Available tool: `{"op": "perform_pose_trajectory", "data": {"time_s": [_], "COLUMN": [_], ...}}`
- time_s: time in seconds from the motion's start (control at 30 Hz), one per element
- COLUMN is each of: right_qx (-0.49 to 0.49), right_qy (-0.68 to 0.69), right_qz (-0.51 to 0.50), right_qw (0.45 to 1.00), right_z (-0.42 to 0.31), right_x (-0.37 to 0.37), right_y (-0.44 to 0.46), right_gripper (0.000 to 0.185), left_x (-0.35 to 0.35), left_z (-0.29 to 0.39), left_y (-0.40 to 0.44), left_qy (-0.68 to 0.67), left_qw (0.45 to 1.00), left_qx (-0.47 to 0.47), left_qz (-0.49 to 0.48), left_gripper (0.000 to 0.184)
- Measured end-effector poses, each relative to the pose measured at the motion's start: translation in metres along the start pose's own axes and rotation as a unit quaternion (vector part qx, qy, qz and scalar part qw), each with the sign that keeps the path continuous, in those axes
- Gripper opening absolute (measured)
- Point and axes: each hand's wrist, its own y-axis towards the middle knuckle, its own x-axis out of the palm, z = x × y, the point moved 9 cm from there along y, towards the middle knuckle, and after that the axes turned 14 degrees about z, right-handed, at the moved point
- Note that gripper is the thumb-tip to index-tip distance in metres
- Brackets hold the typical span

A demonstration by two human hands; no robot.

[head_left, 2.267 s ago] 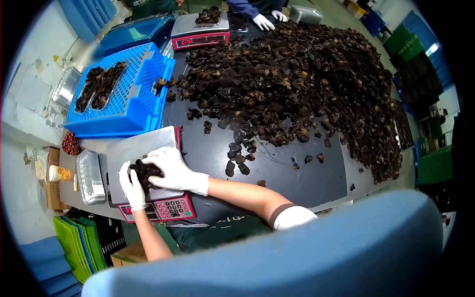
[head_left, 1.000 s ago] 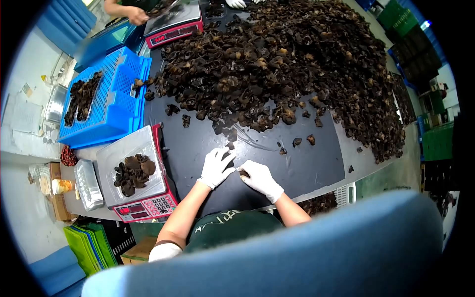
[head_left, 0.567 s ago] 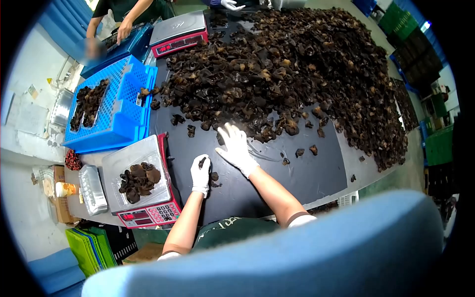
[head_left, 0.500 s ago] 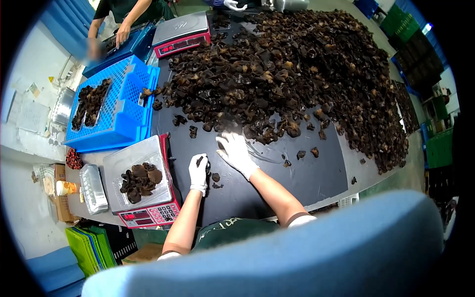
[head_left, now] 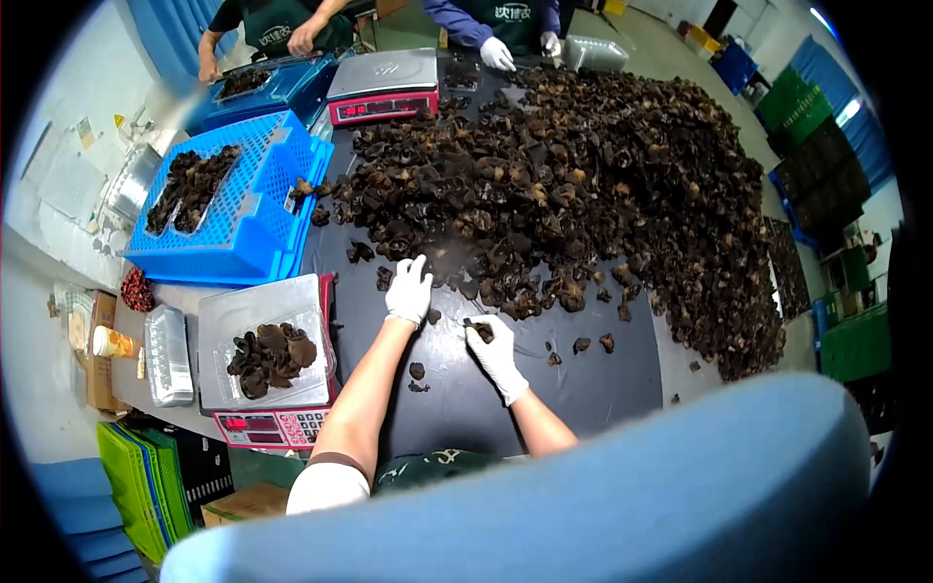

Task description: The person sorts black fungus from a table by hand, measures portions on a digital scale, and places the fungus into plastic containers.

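My left hand [head_left: 409,293], in a white glove, reaches to the near edge of a large heap of dark dried wood ear mushrooms [head_left: 544,185]. Its fingers are spread, and I see nothing in them. Closer to me, my gloved right hand [head_left: 494,356] is closed around a small dark wood ear piece [head_left: 483,332]. A few loose pieces [head_left: 417,371] lie on the black tabletop [head_left: 583,413] between my forearms. To the left, a clear plastic tray with a pile of wood ears [head_left: 272,360] rests on a red scale [head_left: 258,425].
A blue crate [head_left: 228,243] bearing filled trays stands at the left, behind stacked empty clear trays [head_left: 169,355]. A second scale [head_left: 384,83] is farther back. Across the table are two co-workers, one with a gloved hand [head_left: 497,53] near the heap.
My left hand has moved forward to the heap and spread its fingers. My right hand has drawn back and closed on a wood ear piece. The view has shifted slightly.
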Motion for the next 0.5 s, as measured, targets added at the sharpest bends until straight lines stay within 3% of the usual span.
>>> {"op": "perform_pose_trajectory", "data": {"time_s": [0.07,0.2,0.27,0.33,0.4,0.43,0.47,0.5], "right_qx": [0.097,-0.013,0.035,0.047,0.156,0.252,0.347,0.421], "right_qy": [0.044,-0.029,-0.001,0.031,0.066,0.147,0.223,0.330], "right_qz": [0.023,-0.015,-0.002,0.035,0.030,0.034,0.037,0.034], "right_qw": [0.994,0.999,0.999,0.998,0.985,0.956,0.910,0.844], "right_z": [0.015,0.004,0.007,0.009,0.019,0.027,0.033,0.041], "right_x": [-0.009,0.001,-0.001,-0.010,-0.013,-0.014,-0.012,-0.003], "right_y": [0.003,-0.001,0.001,0.009,0.012,0.011,0.007,0.002], "right_gripper": [0.014,0.014,0.013,0.014,0.019,0.021,0.022,0.020], "left_x": [0.003,0.013,0.018,0.010,-0.006,-0.007,0.015,-0.002], "left_z": [0.014,0.030,0.027,0.018,0.006,-0.001,-0.022,-0.014], "left_y": [-0.008,-0.018,-0.023,-0.028,-0.041,-0.045,-0.060,-0.075], "left_qy": [0.051,0.082,0.041,-0.072,-0.180,-0.232,-0.403,-0.424], "left_qw": [0.998,0.993,0.994,0.993,0.978,0.968,0.900,0.873], "left_qx": [0.027,0.079,0.094,0.081,0.041,0.010,-0.168,-0.234], "left_qz": [-0.031,-0.035,-0.033,0.036,0.096,0.093,-0.010,-0.055], "left_gripper": [0.048,0.043,0.034,0.028,0.023,0.017,0.015,0.014]}}
